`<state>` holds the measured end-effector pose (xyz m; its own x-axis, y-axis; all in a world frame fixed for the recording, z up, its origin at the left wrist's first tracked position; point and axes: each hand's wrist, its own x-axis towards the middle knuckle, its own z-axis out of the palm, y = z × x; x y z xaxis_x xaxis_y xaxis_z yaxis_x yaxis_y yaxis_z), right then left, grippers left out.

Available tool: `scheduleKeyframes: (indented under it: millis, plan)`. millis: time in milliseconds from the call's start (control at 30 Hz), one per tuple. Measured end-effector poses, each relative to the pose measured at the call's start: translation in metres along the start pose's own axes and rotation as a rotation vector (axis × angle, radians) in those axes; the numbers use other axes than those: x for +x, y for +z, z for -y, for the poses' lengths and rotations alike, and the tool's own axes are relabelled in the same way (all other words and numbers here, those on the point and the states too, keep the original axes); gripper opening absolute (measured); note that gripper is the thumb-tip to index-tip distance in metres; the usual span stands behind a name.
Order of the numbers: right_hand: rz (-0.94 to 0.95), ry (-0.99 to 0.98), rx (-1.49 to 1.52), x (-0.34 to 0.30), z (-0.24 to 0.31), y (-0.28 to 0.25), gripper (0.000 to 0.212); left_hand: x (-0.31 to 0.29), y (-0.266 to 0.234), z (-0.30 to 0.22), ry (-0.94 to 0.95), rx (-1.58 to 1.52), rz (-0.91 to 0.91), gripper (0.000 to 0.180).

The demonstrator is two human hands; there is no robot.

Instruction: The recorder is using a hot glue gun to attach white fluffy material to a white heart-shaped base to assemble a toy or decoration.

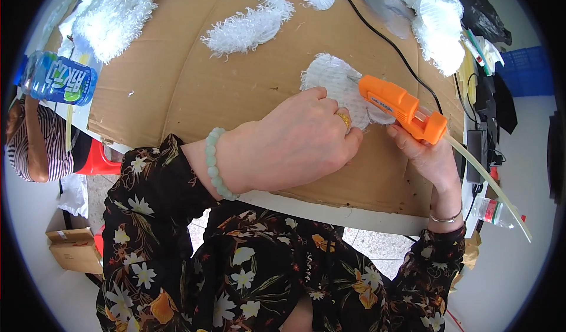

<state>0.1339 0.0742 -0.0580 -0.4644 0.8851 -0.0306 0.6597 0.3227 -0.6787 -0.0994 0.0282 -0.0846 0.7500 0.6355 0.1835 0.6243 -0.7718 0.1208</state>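
Observation:
My right hand [429, 158] is closed round an orange hot glue gun [392, 101], with a long pale glue stick [492, 184] poking out of its back. The gun's nozzle is over a white fabric piece [330, 72] with a shaggy edge, lying on the cardboard. My left hand [298, 137] is closed at the near edge of that piece, its fingertips mostly hidden beneath the back of the hand.
Brown cardboard [224, 90] covers the table. Shaggy white pieces [250, 31] lie toward the far side. A black cord [395, 32] runs along the right. A blue-labelled bottle [62, 78] is at left, a clear bottle [501, 213] at right. A person in stripes [44, 143] sits at left.

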Motion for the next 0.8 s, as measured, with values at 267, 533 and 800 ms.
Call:
scheduleKeyframes:
  millis: [267,533,800]
  plan:
    - [0.093,0.052,-0.149,0.013,0.008,0.002,0.026,-0.004,0.005,0.004,0.045,0.017,-0.210,0.009]
    - [0.120,0.048,-0.168,0.021,0.014,0.006,0.026,-0.010,0.004,0.007,0.038,0.001,-0.215,0.009]
    - [0.144,0.038,-0.152,0.025,0.021,0.011,0.028,-0.014,0.003,0.010,0.043,0.001,-0.228,0.009]
